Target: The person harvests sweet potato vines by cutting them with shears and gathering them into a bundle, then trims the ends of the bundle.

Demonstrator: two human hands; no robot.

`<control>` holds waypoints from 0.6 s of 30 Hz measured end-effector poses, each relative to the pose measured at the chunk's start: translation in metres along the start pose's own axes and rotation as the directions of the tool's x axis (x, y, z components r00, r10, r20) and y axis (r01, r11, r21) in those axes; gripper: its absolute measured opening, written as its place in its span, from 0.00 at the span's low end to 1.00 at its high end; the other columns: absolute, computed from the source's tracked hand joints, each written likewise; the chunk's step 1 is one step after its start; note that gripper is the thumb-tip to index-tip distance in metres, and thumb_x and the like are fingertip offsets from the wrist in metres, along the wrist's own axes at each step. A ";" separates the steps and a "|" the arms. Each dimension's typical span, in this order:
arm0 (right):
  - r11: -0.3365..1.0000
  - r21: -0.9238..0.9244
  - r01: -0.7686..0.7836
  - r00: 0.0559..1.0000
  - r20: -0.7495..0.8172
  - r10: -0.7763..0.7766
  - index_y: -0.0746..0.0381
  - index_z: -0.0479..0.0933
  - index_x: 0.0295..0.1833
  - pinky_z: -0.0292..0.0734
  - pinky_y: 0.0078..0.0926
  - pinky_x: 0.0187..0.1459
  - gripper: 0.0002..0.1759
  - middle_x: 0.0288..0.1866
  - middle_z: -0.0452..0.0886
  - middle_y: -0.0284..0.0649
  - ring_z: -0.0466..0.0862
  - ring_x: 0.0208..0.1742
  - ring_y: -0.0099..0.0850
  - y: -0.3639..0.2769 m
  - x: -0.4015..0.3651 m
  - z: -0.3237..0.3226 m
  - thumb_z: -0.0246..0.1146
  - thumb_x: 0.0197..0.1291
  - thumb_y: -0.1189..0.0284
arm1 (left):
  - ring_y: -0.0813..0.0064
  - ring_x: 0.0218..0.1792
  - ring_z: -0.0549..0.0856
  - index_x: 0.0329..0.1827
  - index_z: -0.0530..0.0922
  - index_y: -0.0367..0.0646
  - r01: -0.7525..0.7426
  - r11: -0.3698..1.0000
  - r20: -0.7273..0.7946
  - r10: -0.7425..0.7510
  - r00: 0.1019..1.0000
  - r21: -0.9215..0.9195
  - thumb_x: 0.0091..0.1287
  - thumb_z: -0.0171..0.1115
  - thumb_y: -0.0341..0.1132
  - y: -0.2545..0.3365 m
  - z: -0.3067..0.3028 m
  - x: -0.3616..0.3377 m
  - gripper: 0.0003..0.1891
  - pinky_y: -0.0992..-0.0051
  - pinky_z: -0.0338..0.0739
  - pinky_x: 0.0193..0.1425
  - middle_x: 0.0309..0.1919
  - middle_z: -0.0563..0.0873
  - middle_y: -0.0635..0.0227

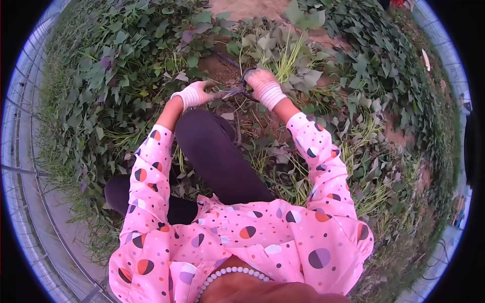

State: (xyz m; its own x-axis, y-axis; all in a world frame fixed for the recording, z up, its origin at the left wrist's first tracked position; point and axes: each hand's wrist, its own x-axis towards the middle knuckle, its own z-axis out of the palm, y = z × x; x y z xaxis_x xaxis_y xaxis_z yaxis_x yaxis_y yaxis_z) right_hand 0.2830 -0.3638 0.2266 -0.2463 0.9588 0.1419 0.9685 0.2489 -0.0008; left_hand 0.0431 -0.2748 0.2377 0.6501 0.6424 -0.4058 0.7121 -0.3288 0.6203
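My right hand [263, 86], in a pale glove, is closed round the dark handles of a pair of scissors [234, 92]. The blades point left, toward my left hand [194, 95], and look parted. That hand is gloved too, its thumb and fingers apart just left of the blade tips, with nothing I can make out between them. Beyond my right hand lies a bundle of leafy vine cuttings [290, 53], its light green stems side by side. Leafy vines [121, 60] grow thickly to the left of both hands.
Bare soil [214, 68] shows between the plants, with a dark hose [226, 59] running over it. More cut stems and leaves [364, 166] lie to the right. My bent knee [207, 134] is close below my left hand. A greenhouse wall [20, 151] curves along the left.
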 end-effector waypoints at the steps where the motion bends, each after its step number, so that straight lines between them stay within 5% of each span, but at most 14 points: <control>1: 1.000 0.006 0.019 0.995 0.103 -0.020 0.57 0.80 0.42 0.78 0.37 0.52 0.16 0.45 0.83 0.39 0.82 0.49 0.39 0.008 -0.021 0.043 0.71 0.43 0.70 | 0.62 0.57 0.81 0.64 0.72 0.33 0.033 0.996 0.060 -0.028 0.998 -0.087 0.60 0.69 0.49 -0.038 0.011 0.000 0.35 0.70 0.73 0.63 0.56 0.81 0.49; 2: 0.999 0.034 -0.021 0.963 0.270 0.011 0.57 0.80 0.42 0.78 0.37 0.54 0.15 0.46 0.83 0.40 0.81 0.51 0.40 0.011 -0.040 0.084 0.70 0.45 0.72 | 0.64 0.52 0.84 0.61 0.74 0.31 0.144 0.986 0.070 -0.139 0.988 -0.083 0.58 0.71 0.48 -0.050 0.016 -0.012 0.34 0.71 0.76 0.59 0.53 0.83 0.51; 4: 0.988 0.139 -0.066 0.907 0.420 0.001 0.56 0.81 0.46 0.76 0.37 0.56 0.17 0.48 0.83 0.41 0.81 0.54 0.41 0.007 -0.084 0.155 0.67 0.47 0.73 | 0.68 0.48 0.84 0.59 0.76 0.32 0.190 0.839 -0.011 -0.227 0.974 -0.509 0.62 0.69 0.42 -0.063 0.036 -0.046 0.27 0.70 0.77 0.56 0.50 0.85 0.56; 6: 0.991 0.117 -0.067 0.870 0.493 0.001 0.54 0.82 0.48 0.76 0.37 0.57 0.18 0.49 0.84 0.40 0.81 0.54 0.40 -0.015 -0.114 0.207 0.65 0.48 0.76 | 0.68 0.46 0.84 0.57 0.77 0.34 -0.125 0.781 -0.158 0.033 0.987 -0.612 0.68 0.62 0.37 -0.091 0.056 -0.070 0.19 0.71 0.78 0.55 0.49 0.85 0.59; 8: 0.991 0.011 -0.133 0.848 0.518 0.108 0.52 0.83 0.46 0.77 0.37 0.54 0.13 0.50 0.84 0.38 0.81 0.56 0.37 -0.034 -0.120 0.215 0.58 0.57 0.73 | 0.70 0.41 0.84 0.52 0.78 0.38 -0.055 0.476 -0.174 -0.210 0.962 -0.878 0.75 0.44 0.33 -0.120 0.099 -0.083 0.14 0.72 0.79 0.49 0.43 0.85 0.64; 9: 0.993 -0.041 -0.114 0.854 0.506 0.119 0.52 0.83 0.46 0.77 0.36 0.53 0.12 0.50 0.84 0.37 0.81 0.56 0.36 -0.036 -0.120 0.230 0.55 0.61 0.70 | 0.72 0.41 0.84 0.53 0.78 0.38 -0.070 0.541 -0.177 -0.147 0.973 -0.838 0.75 0.42 0.35 -0.145 0.121 -0.088 0.16 0.72 0.79 0.47 0.42 0.86 0.65; 10: 0.991 -0.021 -0.132 0.879 0.460 0.127 0.51 0.83 0.43 0.77 0.34 0.54 0.13 0.48 0.85 0.38 0.82 0.54 0.35 -0.035 -0.118 0.242 0.65 0.48 0.71 | 0.73 0.40 0.84 0.53 0.78 0.39 -0.082 0.548 -0.208 -0.171 0.963 -0.833 0.74 0.44 0.37 -0.176 0.148 -0.082 0.16 0.71 0.80 0.45 0.42 0.86 0.65; 11: 0.994 -0.035 -0.107 0.879 0.465 0.111 0.51 0.82 0.45 0.77 0.33 0.54 0.14 0.49 0.84 0.38 0.82 0.54 0.36 -0.033 -0.117 0.242 0.65 0.49 0.71 | 0.73 0.39 0.84 0.51 0.79 0.39 0.094 0.498 -0.098 -0.345 0.933 -0.862 0.72 0.52 0.38 -0.152 0.148 -0.096 0.14 0.71 0.80 0.43 0.41 0.86 0.65; 12: 0.995 -0.064 -0.075 0.861 0.499 0.097 0.52 0.82 0.46 0.77 0.33 0.54 0.15 0.49 0.84 0.38 0.81 0.55 0.36 -0.033 -0.113 0.233 0.65 0.49 0.71 | 0.71 0.37 0.85 0.54 0.78 0.38 -0.018 -0.029 -0.004 -0.418 0.908 -0.999 0.68 0.60 0.36 -0.185 0.184 -0.080 0.15 0.70 0.80 0.42 0.40 0.86 0.65; 13: 0.997 -0.060 -0.052 0.863 0.500 0.075 0.52 0.82 0.46 0.77 0.34 0.55 0.15 0.50 0.83 0.38 0.81 0.55 0.37 -0.032 -0.114 0.232 0.66 0.50 0.70 | 0.71 0.35 0.85 0.57 0.77 0.37 -0.076 0.210 -0.169 -0.467 0.868 -0.975 0.64 0.66 0.33 -0.159 0.181 -0.093 0.19 0.72 0.80 0.42 0.38 0.87 0.65; 14: 0.998 -0.061 -0.032 0.859 0.509 0.058 0.53 0.81 0.47 0.77 0.35 0.55 0.17 0.51 0.83 0.38 0.80 0.56 0.37 -0.030 -0.114 0.233 0.68 0.48 0.68 | 0.73 0.34 0.85 0.57 0.77 0.37 -0.026 0.251 -0.140 -0.449 0.882 -0.968 0.64 0.67 0.36 -0.144 0.180 -0.101 0.21 0.73 0.81 0.41 0.38 0.87 0.64; 15: 0.999 -0.037 -0.004 0.870 0.493 0.022 0.54 0.80 0.49 0.77 0.36 0.56 0.21 0.51 0.83 0.39 0.80 0.57 0.38 -0.030 -0.117 0.216 0.71 0.45 0.66 | 0.73 0.34 0.86 0.56 0.79 0.38 -0.003 0.163 -0.079 -0.462 0.883 -0.987 0.63 0.68 0.38 -0.163 0.198 -0.091 0.20 0.72 0.81 0.39 0.38 0.87 0.65; 16: 1.000 -0.029 -0.002 0.859 0.512 0.016 0.55 0.79 0.50 0.77 0.38 0.56 0.25 0.51 0.82 0.40 0.80 0.57 0.39 -0.029 -0.119 0.210 0.74 0.41 0.65 | 0.72 0.34 0.86 0.56 0.79 0.38 -0.017 0.218 -0.134 -0.533 0.836 -0.976 0.64 0.68 0.39 -0.119 0.180 -0.110 0.21 0.71 0.82 0.39 0.38 0.87 0.65; 18: 0.998 -0.043 0.036 0.875 0.484 -0.010 0.55 0.79 0.49 0.77 0.40 0.55 0.18 0.52 0.81 0.42 0.80 0.56 0.40 -0.029 -0.125 0.203 0.67 0.50 0.68 | 0.72 0.34 0.86 0.56 0.79 0.38 -0.035 0.213 -0.145 -0.528 0.837 -0.976 0.65 0.67 0.39 -0.094 0.172 -0.120 0.20 0.71 0.82 0.39 0.38 0.87 0.65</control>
State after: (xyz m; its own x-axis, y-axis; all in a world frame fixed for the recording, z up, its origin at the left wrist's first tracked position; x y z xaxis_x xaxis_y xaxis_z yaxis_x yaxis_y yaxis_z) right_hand 0.2783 -0.4628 0.0082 -0.2430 0.9026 -0.3552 0.9597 0.2769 0.0471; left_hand -0.0563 -0.4398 0.1127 0.1293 0.8117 -0.5695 -0.1298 0.5833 0.8018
